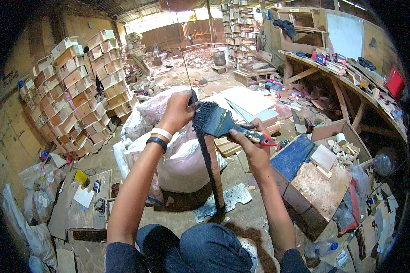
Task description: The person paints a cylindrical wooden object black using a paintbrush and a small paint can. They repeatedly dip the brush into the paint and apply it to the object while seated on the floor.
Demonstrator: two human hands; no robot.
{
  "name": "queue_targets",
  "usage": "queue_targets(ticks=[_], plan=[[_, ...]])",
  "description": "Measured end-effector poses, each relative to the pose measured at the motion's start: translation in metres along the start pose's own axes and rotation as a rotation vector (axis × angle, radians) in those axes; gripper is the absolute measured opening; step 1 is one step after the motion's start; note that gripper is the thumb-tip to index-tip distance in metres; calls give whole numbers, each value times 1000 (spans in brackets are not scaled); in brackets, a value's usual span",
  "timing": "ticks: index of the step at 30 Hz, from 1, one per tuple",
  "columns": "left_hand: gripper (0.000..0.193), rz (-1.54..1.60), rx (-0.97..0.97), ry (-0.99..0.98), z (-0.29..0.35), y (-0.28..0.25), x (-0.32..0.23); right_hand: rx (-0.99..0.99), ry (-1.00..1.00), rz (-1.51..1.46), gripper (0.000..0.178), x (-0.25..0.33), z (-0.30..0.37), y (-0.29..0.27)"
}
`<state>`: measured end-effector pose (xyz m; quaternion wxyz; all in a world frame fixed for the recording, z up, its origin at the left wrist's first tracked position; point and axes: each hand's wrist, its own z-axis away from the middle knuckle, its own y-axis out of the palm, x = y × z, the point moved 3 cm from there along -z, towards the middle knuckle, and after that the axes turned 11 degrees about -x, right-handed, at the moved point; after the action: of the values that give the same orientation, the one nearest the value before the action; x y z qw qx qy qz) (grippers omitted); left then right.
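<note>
My left hand (177, 109) is closed round the upper end of a long wooden pole (210, 159), which stands tilted in front of me. One side of the pole is coated black; another shows bare brown wood. A thin dark rod (187, 68) rises above that hand; whether it joins the pole I cannot tell. In my right hand (256, 148) is a wide paintbrush (218, 122), gripped by its red-tipped handle. Its black, wet-looking bristles lie against the pole just below my left fingers. The lower pole end rests by a paint-speckled board (234, 200) on the floor.
A big white sack (182, 168) bulges behind the pole. To the right stands a wooden box (305, 195) with offcuts, and beyond it a cluttered workbench (300, 59). Tall stacks of wooden pieces (77, 86) rise at the left. A plastic bottle (321, 249) lies near my right foot.
</note>
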<state>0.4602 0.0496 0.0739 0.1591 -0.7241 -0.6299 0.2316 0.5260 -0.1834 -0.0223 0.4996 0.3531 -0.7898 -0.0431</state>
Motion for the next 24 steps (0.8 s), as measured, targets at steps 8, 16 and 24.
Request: queue_targets(ticks=[8, 16, 24], plan=[[12, 21, -12, 11, 2, -5, 2, 58, -255, 195, 23, -5, -9, -17], [9, 77, 29, 32, 1, 0, 10, 101, -294, 315, 27, 10, -13, -24], [11, 124, 3, 61, -5, 3, -1, 154, -277, 327, 24, 16, -14, -32]])
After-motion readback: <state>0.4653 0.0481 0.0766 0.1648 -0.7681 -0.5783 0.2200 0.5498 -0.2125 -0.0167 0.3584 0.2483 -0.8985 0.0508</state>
